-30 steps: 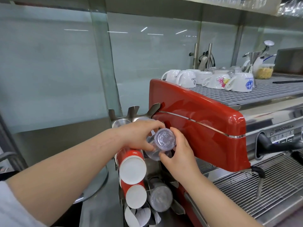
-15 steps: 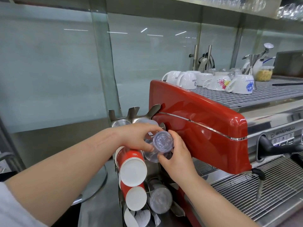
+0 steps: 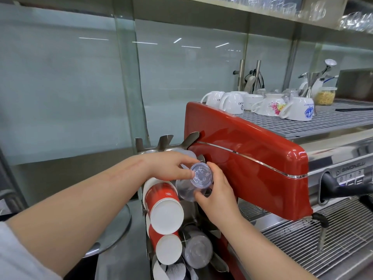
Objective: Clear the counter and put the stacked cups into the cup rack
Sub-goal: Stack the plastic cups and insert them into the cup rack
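Both hands are working at the cup rack (image 3: 161, 141), which is standing just beside the red coffee machine (image 3: 252, 158). The right hand (image 3: 218, 196) and the left hand (image 3: 171, 165) are together gripping a stack of clear plastic cups (image 3: 198, 178) lying in an upper slot. I think this step is nearly done. Red paper cups (image 3: 163, 207) are already sitting in the slots below. The counter is mostly hidden.

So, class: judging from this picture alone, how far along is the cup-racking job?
Done: red paper cup stacks and a clear stack already sit in the metal cup rack. In hand: the left hand and right hand grip a clear plastic cup stack at a rack slot. Left: seating it; the counter is barely visible.
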A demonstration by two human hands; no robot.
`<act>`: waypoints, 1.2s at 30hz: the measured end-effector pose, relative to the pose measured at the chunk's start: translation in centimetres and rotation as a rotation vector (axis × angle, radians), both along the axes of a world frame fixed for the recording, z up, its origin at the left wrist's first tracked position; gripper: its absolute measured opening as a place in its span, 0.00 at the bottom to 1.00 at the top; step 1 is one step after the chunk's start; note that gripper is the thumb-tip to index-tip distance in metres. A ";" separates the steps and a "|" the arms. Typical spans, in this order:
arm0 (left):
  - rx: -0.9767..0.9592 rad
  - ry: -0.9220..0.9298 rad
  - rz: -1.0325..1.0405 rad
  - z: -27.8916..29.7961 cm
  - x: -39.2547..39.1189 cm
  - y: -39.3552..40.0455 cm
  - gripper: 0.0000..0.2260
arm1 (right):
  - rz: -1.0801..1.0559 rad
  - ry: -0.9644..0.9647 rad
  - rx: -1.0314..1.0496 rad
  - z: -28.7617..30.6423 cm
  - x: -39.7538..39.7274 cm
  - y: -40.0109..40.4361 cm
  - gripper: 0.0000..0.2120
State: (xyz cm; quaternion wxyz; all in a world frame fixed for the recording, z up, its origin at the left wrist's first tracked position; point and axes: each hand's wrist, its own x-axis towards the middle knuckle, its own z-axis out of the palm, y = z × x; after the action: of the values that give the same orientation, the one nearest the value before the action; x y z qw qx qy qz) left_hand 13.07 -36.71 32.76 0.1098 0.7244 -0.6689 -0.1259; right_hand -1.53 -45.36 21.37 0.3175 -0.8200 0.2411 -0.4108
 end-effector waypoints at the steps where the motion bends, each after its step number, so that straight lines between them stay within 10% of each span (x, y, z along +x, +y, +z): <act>1: 0.004 0.003 0.003 -0.1 0.0 0.0 0.15 | 0.001 -0.002 0.004 -0.1 0.0 0.0 0.36; 36: 0.347 -0.270 0.108 -3.4 2.0 -4.6 0.16 | -0.003 0.532 -0.050 -1.3 5.0 -2.8 0.26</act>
State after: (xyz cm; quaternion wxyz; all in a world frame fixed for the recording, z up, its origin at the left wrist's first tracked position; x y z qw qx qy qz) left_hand 15.10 -41.27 29.34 -0.1002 0.7776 -0.6060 -0.1347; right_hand 3.48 -48.15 20.10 0.2221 -0.9062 0.3072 -0.1873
